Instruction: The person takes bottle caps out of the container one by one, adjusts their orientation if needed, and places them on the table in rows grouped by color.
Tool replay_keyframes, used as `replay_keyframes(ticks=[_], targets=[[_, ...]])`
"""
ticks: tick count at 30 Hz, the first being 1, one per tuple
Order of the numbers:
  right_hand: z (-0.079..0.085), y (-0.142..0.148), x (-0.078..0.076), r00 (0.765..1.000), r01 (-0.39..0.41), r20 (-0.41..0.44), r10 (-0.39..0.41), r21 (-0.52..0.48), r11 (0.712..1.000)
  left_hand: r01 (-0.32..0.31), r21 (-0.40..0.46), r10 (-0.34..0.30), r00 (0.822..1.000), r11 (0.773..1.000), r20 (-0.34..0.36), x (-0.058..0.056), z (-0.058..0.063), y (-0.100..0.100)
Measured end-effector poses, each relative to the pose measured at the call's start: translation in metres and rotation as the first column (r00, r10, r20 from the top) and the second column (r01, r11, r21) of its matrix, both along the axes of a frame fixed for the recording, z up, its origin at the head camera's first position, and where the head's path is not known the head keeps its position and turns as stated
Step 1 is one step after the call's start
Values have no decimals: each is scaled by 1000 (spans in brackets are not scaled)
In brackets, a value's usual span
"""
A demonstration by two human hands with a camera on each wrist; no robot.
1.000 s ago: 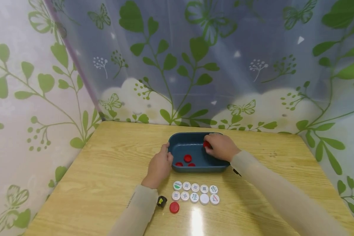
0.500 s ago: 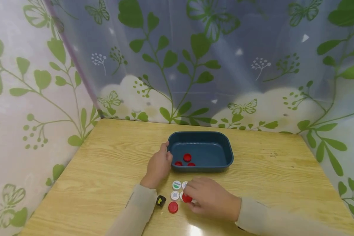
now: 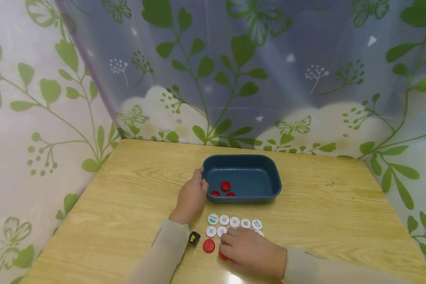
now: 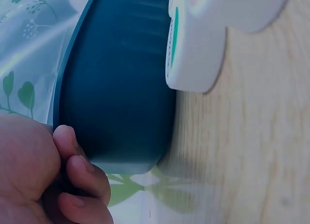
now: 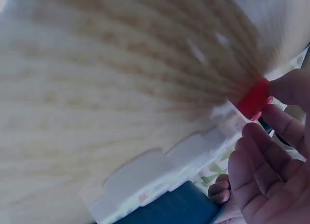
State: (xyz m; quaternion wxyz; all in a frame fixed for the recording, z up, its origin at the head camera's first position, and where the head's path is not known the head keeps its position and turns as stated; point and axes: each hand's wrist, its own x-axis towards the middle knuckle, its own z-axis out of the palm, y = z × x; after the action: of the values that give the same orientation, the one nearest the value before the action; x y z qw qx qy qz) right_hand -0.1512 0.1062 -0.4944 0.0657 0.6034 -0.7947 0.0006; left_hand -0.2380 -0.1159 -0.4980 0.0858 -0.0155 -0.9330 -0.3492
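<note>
My left hand [image 3: 189, 198] holds the left end of a dark blue rectangular basin [image 3: 246, 200]. In the left wrist view its curled fingers [image 4: 83, 178] lie at the basin's rim. My right hand [image 3: 255, 251] pinches a red bottle cap [image 5: 254, 99] between thumb and index finger, low at the table in front of two rows of white caps. Another red bottle cap [image 3: 209, 245] lies just left of it. The nearer row of white caps is partly hidden behind the right hand. Inside the basin, at its left, lie several red caps [image 3: 225, 185].
White bottle caps [image 3: 234, 222] with printed tops form two rows between the basin and the red caps. The wooden table [image 3: 326, 213] meets a patterned curtain [image 3: 184, 102] at its back edge. A black wrist strap [image 3: 194, 238] sits at the left cuff.
My right hand has brought a red cap out of the basin, over the white caps, to the table beside the other red cap. The left hand stays at the basin.
</note>
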Motion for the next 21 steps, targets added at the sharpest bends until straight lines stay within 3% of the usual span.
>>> replay_keyframes(ticks=[9, 16, 21], targets=[[6, 1, -5, 990, 99, 98, -100, 18, 995, -3, 10, 2, 1000, 1000, 2, -4, 5, 1], [5, 1, -4, 988, 95, 125, -96, 16, 995, -2, 19, 1, 1000, 1000, 24, -2, 5, 3], [6, 1, -4, 992, 75, 99, -72, -19, 997, -6, 24, 5, 999, 1000, 34, 1, 5, 2]])
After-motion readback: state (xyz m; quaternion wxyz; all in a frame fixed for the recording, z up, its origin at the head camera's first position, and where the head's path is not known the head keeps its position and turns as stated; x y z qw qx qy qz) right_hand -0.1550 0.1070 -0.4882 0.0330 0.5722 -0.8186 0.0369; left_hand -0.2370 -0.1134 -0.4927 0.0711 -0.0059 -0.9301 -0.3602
